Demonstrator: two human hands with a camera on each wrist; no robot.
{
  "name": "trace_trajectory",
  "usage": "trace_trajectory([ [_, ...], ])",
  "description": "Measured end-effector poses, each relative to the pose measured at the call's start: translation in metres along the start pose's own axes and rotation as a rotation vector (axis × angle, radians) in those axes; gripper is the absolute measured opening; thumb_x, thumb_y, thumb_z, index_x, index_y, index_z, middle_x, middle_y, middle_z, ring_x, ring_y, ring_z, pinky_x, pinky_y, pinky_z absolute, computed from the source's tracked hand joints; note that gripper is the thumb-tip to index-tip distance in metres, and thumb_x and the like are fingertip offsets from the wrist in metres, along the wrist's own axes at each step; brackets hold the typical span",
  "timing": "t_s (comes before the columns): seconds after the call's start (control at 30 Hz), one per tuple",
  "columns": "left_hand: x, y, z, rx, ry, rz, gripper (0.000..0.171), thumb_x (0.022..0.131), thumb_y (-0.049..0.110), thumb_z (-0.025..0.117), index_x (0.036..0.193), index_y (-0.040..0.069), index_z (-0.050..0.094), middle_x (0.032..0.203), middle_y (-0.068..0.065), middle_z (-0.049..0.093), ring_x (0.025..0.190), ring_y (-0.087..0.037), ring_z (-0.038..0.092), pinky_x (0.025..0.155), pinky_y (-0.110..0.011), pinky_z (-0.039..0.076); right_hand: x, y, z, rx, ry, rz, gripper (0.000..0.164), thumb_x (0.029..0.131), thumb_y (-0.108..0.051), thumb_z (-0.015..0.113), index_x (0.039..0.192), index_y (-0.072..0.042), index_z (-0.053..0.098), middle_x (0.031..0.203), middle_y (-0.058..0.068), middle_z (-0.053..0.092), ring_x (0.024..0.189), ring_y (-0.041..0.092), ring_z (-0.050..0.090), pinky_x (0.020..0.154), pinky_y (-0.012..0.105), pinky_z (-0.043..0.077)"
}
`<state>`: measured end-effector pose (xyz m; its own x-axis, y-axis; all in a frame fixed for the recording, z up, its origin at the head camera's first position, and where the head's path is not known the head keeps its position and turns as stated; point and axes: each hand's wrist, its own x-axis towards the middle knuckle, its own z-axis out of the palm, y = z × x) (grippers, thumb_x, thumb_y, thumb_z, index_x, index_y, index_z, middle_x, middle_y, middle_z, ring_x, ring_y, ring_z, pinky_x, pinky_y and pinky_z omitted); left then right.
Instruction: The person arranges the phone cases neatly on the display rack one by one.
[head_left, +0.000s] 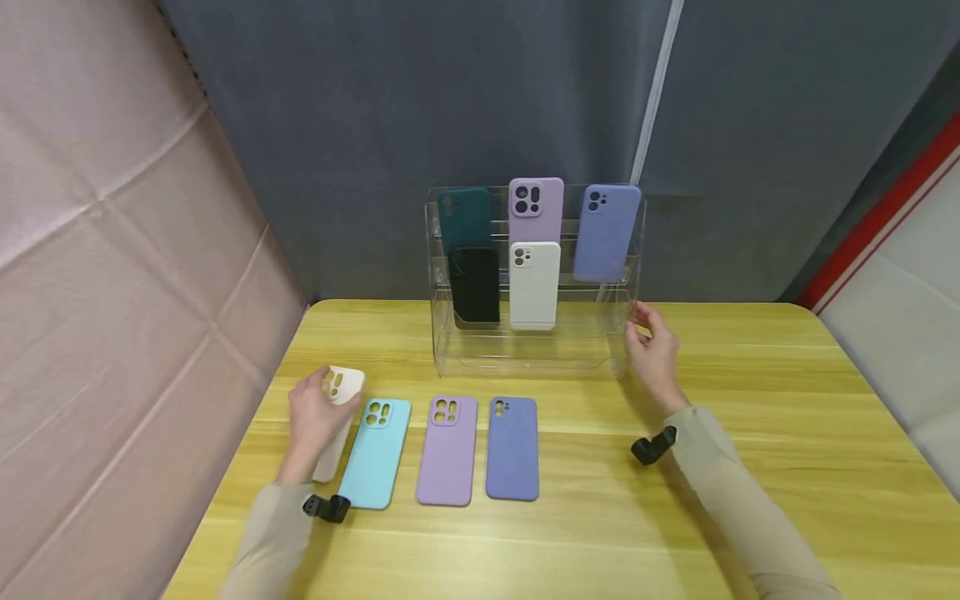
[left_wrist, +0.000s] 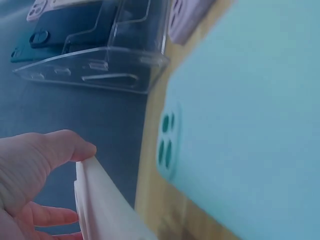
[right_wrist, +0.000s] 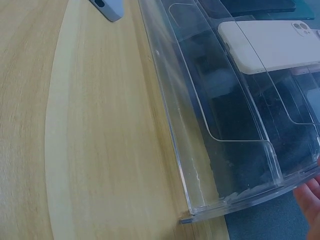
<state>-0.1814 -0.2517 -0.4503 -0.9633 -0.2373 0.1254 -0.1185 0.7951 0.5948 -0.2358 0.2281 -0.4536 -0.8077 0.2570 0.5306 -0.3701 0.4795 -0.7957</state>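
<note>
My left hand point(head_left: 312, 417) pinches the top end of a cream-white phone case point(head_left: 330, 457) at the left of the row. In the left wrist view the thumb and fingers lie on opposite sides of the white case point(left_wrist: 102, 202), which is tilted. Beside it lies a light-blue phone case point(head_left: 377, 458), then a light-purple one point(head_left: 447, 454) and a blue-violet one point(head_left: 513, 450). My right hand point(head_left: 654, 354) is at the right side of a clear acrylic display stand point(head_left: 525, 364). Its fingers touch the side panel; in the right wrist view the fingers point(right_wrist: 311, 192) show only partly.
On the stand are a dark-green case point(head_left: 465, 217), a purple case point(head_left: 536, 225), a blue-violet case point(head_left: 606, 237), a black case point(head_left: 476, 287) and a white case point(head_left: 534, 287). A grey curtain point(head_left: 375, 167) hangs behind the wooden table point(head_left: 750, 400).
</note>
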Motion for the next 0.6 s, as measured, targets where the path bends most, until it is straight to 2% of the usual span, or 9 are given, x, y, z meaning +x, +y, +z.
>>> trace_trajectory([
  [0.17, 0.003, 0.02, 0.004, -0.029, -0.005, 0.024, 0.075, 0.074, 0.022, 0.074, 0.134, -0.009, 0.04, 0.131, -0.033, 0.042, 0.123, -0.046, 0.033, 0.101, -0.056, 0.034, 0.0, 0.0, -0.001, -0.016, -0.008, -0.003, 0.034, 0.088, 0.006, 0.054, 0.122, 0.01, 0.053, 0.111, 0.027, 0.06, 0.102, 0.038, 0.058, 0.072, -0.002, 0.04],
  [0.47, 0.005, 0.052, 0.013, -0.08, 0.026, 0.115, 0.073, 0.072, 0.021, 0.076, 0.132, -0.008, 0.045, 0.13, -0.03, 0.046, 0.118, -0.045, 0.039, 0.096, -0.055, 0.037, 0.0, 0.001, -0.001, -0.02, -0.023, -0.018, 0.035, 0.089, 0.006, 0.054, 0.123, 0.01, 0.053, 0.111, 0.027, 0.06, 0.102, 0.037, 0.058, 0.072, -0.002, 0.04],
  [0.6, 0.007, 0.067, 0.016, -0.102, 0.028, 0.153, 0.074, 0.071, 0.021, 0.076, 0.132, -0.008, 0.045, 0.129, -0.029, 0.047, 0.117, -0.043, 0.04, 0.099, -0.053, 0.033, 0.0, 0.001, -0.002, -0.022, -0.02, -0.032, 0.034, 0.089, 0.007, 0.054, 0.123, 0.01, 0.053, 0.111, 0.027, 0.06, 0.102, 0.037, 0.058, 0.072, -0.002, 0.04],
])
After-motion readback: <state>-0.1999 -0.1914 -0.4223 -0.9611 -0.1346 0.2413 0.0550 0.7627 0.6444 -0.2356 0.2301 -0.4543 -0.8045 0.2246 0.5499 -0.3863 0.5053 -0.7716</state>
